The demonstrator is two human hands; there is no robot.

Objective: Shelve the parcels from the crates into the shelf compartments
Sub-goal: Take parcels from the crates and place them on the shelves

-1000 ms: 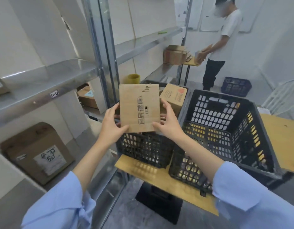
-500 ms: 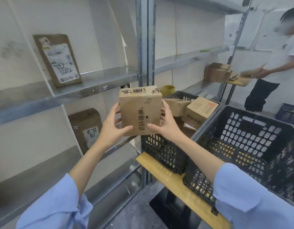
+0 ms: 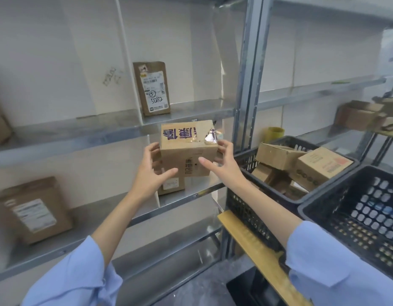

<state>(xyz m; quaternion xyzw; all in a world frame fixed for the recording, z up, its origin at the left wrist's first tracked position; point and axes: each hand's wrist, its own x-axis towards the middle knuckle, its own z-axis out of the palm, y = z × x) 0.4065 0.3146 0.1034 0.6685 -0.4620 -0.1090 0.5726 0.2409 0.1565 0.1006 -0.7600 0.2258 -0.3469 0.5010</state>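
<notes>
Hidden and cut off
The held box (image 3: 187,151) covers most of a parcel (image 3: 171,184) behind it; the near crate (image 3: 354,230) runs off the right edge.

Two hands (image 3: 150,173) (image 3: 224,164), two crates (image 3: 246,195) (image 3: 345,217), one held parcel (image 3: 186,151), three labelled parcels (image 3: 152,88) (image 3: 34,208) (image 3: 171,184)

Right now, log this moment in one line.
step: shelving | parcel: held by left hand and right hand | position: before shelf | crate: not empty

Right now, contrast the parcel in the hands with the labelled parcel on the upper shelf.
The held parcel is squat, gripped by left hand and right hand; the shelf parcel stands tall, untouched. The held parcel shows purple print; the shelf parcel a white label. Both are brown cardboard.
</notes>
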